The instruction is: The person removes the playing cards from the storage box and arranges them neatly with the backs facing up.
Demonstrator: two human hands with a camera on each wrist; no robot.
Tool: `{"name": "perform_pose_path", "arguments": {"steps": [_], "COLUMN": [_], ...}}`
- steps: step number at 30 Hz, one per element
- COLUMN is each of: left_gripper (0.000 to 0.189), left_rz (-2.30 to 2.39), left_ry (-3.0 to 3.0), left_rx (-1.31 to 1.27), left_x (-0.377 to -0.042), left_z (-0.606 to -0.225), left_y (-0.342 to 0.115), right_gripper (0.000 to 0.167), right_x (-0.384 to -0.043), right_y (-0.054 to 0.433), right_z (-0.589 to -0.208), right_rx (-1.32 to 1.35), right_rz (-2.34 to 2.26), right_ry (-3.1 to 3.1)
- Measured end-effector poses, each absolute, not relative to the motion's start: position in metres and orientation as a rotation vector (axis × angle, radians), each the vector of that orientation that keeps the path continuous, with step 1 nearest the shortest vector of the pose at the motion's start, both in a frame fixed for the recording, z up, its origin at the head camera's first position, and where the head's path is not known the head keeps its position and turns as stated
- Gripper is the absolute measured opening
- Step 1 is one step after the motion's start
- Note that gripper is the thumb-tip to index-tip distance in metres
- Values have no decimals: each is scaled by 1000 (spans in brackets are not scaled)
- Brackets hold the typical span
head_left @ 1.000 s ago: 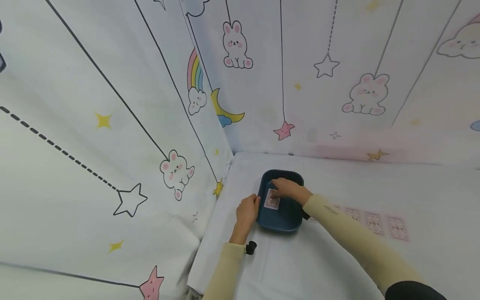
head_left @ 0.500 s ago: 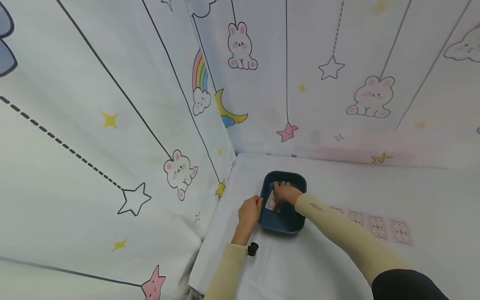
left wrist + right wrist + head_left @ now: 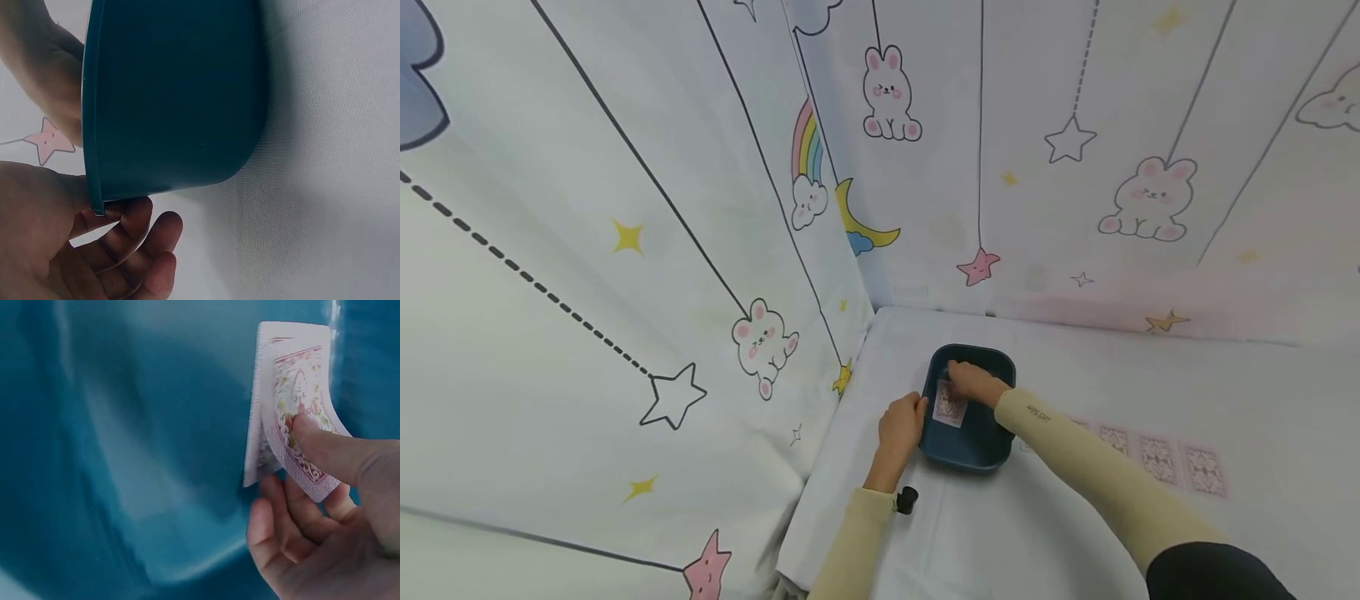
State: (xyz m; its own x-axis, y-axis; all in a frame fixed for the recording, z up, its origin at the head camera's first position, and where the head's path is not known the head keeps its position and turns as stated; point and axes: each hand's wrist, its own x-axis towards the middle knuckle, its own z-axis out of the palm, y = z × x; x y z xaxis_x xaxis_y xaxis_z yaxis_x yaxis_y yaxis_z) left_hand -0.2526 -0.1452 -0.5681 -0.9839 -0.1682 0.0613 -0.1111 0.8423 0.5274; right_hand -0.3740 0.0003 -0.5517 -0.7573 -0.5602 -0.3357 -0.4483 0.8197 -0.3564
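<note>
A dark blue plastic basin (image 3: 966,455) stands on the white table in the head view. My left hand (image 3: 899,430) holds its left rim; the left wrist view shows the thumb on one side of the rim and fingers curled under it. Inside the basin my right hand (image 3: 974,385) pinches a playing card (image 3: 301,378) with a red patterned back, its thumb on top and fingers beneath. That card is bent. Another card (image 3: 254,434) shows under it, apart along one side; how many lie below cannot be told.
Face-down cards (image 3: 1159,460) lie in a row on the white tablecloth (image 3: 1060,533), right of the basin, partly hidden by the right sleeve (image 3: 1082,454). White fabric walls (image 3: 1045,275) with printed rabbits and stars rise behind the table and to its left.
My right hand has stayed in the basin and shifted slightly over the cards, which now show more fully. The left hand keeps its hold on the rim. The head view has turned slightly left.
</note>
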Motion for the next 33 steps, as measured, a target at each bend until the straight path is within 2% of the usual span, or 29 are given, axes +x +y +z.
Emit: {"name": "perform_pose_path", "arguments": {"steps": [3,10,18,22,33], "left_gripper": [36,36,33,32,29], "left_rz": [-823,-823,-813,-817,-883], "left_ry": [-2912,-2931,-2939,-2929,-2925], "left_rx": [224,235,258,255,270], "left_x": [-253,-253,-254,-254,-250], "left_z": [-570,-566,-567,-566,-563], "left_y": [-145,-142,-144,-142,-139], "right_gripper": [65,35,29,28,35], "right_x": [-376,-383,-380,-373,-357], "right_y": [-2,10,38,65,164], "right_z": [-551,-543,-524,-517,-513], "right_rx": [-727,-662,-841,-901,-763], "right_rz": [-444,-675,-702,-820,-1002], "right_ry": [2533,2394,2417,2392,2339]}}
